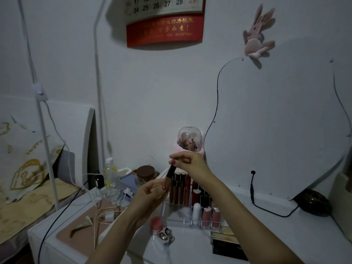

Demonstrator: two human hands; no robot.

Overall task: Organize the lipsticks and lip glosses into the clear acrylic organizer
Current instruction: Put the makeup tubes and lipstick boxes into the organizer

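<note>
Hands hold one dark lip gloss [170, 173] above the organizer [178, 214]. Right hand [187, 161] pinches its top; left hand [152, 191] grips its base.

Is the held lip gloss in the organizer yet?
Out. Lip gloss is tilted above the organizer, right hand pinching its top, left hand its lower end.

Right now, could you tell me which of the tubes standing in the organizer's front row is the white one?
It is the white tube, leftmost in the front row of the clear organizer; the two tubes to its right are reddish pink.
</note>
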